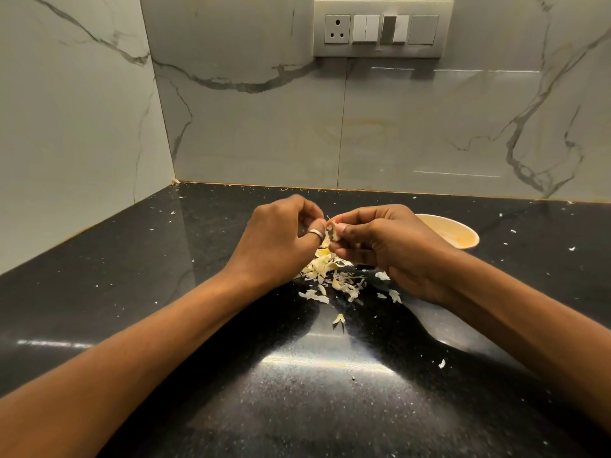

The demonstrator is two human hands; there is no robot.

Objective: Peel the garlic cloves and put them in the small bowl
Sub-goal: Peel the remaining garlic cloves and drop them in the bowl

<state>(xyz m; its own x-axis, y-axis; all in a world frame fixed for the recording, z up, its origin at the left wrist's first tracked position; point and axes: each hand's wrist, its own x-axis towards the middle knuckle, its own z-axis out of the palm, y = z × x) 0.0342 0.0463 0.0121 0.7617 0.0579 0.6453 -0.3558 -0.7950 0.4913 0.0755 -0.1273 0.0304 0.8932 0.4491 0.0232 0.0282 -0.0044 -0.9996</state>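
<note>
Both hands meet above the black counter (165, 292). My right hand (390, 246) pinches a small pale garlic clove (333, 231) between thumb and fingers. My left hand (281, 239), with a silver ring on the thumb, has its fingers curled at the clove's skin, touching it from the left. Below the hands lies a heap of papery garlic peels (334, 276). The small pale bowl (459, 238) stands behind my right hand, partly hidden by it; whether cloves lie inside it cannot be seen.
Small bits of peel are scattered over the counter, some near the back wall and to the right. Marble-patterned walls close the counter at the back and left. A switch panel (380, 28) is on the back wall.
</note>
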